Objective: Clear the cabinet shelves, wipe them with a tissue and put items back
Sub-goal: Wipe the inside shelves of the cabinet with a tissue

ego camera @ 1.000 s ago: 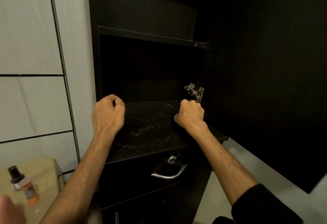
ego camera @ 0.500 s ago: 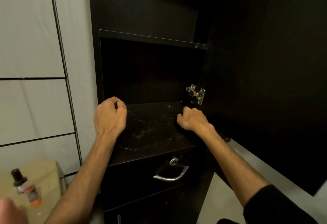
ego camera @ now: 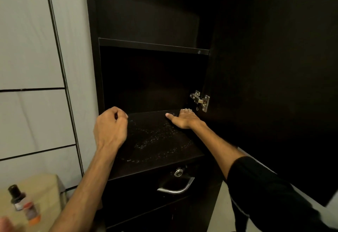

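Cabinet [ego camera: 151, 78] of dark, matte wood fills the centre and right of the frame, its door [ego camera: 274, 85] swung open at right and so black that its surface and the upper compartment are hard to make out. The lower shelf [ego camera: 155, 144] at centre is bare of items but flecked with pale specks or droplets that glint; which they are cannot be told. The left hand [ego camera: 110, 128] hovers at the shelf's left edge with its fingers curled in; whether its grip holds anything is hidden by the knuckles. The right hand [ego camera: 183, 120] lies flat on the shelf's back right corner, fingers straight, thumb out, gripping nothing, a ring on one finger, just below a shiny metal hinge [ego camera: 200, 100]. Under the shelf sits a drawer with a round lock [ego camera: 178, 173] and a curved chrome handle [ego camera: 176, 188]. At lower left, a dark-capped bottle [ego camera: 17, 198] and an orange-capped one [ego camera: 31, 213], blurred, stand on a beige surface cut off by the frame edge.
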